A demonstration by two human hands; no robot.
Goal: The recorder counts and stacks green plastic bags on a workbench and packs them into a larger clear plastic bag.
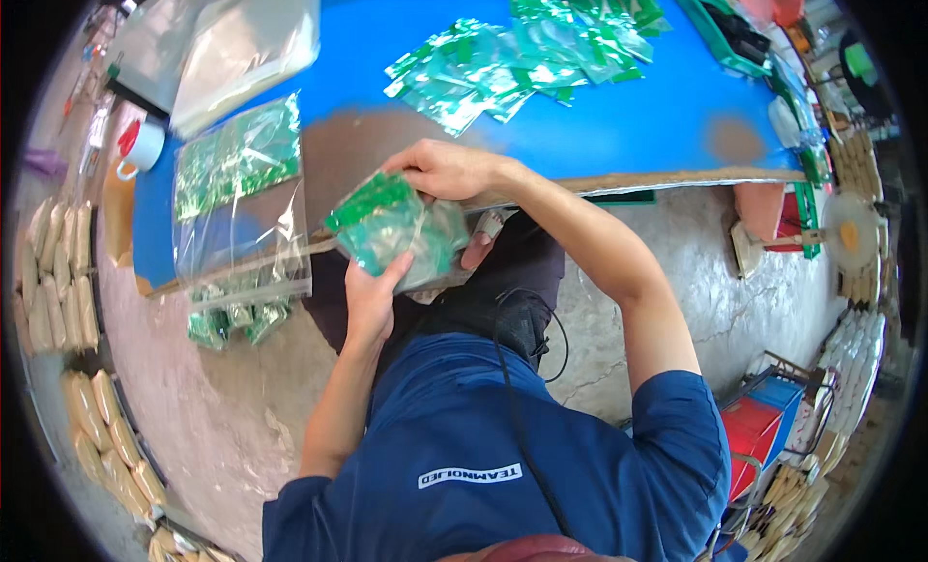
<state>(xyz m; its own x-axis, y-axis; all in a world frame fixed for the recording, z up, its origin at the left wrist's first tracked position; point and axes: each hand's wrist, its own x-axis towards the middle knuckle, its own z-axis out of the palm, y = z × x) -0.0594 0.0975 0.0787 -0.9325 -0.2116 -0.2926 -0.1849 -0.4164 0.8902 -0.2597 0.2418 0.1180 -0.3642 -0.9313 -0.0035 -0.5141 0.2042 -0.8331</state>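
Note:
My left hand (372,296) grips the lower edge of a stack of green and clear plastic bags (391,235), its thumb on top. Closed at the upper edge of the same stack is my right hand (440,171), with its fingertips on the green strip. The stack is tilted over the table's front edge. To the left, a large clear zip bag (242,238) with green bags inside lies on the table and hangs over the edge. A loose pile of green bags (503,69) is spread on the far side of the blue table (599,137).
A white mug (142,148) with red stands at the table's left edge. Clear plastic sheets (246,50) lie at the back left, and a green tray (720,26) at the back right. A fan (851,235) is on the right. Packed tan bundles (60,272) are stacked on the left floor.

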